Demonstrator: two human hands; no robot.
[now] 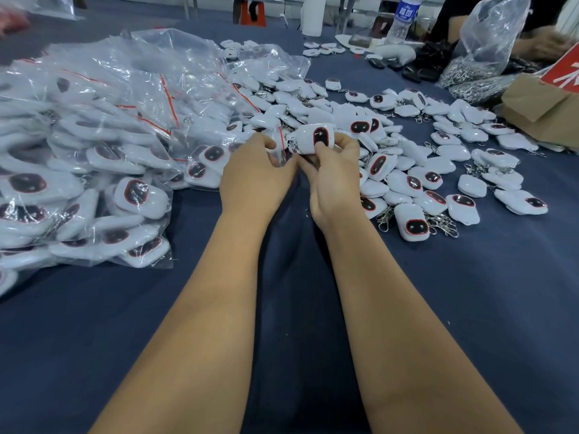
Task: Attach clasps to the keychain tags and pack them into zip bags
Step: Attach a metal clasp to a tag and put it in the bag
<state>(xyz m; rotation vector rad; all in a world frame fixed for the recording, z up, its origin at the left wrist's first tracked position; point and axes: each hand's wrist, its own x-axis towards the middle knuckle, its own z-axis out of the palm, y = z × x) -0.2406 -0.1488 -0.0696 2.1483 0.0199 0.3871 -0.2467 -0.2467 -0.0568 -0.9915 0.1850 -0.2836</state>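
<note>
My right hand [333, 177] pinches a white keychain tag [315, 137] with a black, red-rimmed face, thumb pressed on its front. My left hand [253, 173] holds a small clear zip bag [280, 145] with a red strip right beside the tag; the bag is partly hidden by my fingers. A heap of loose white tags with metal clasps [416, 170] spreads over the dark blue cloth to the right. Packed zip bags [94, 145] pile up on the left.
A large clear bag of metal clasps [479, 64] stands at the back right by a cardboard box [545, 104]. A water bottle [404, 17] stands at the back. Another person's arm shows at the far right. Blue cloth [470, 308] lies under my forearms.
</note>
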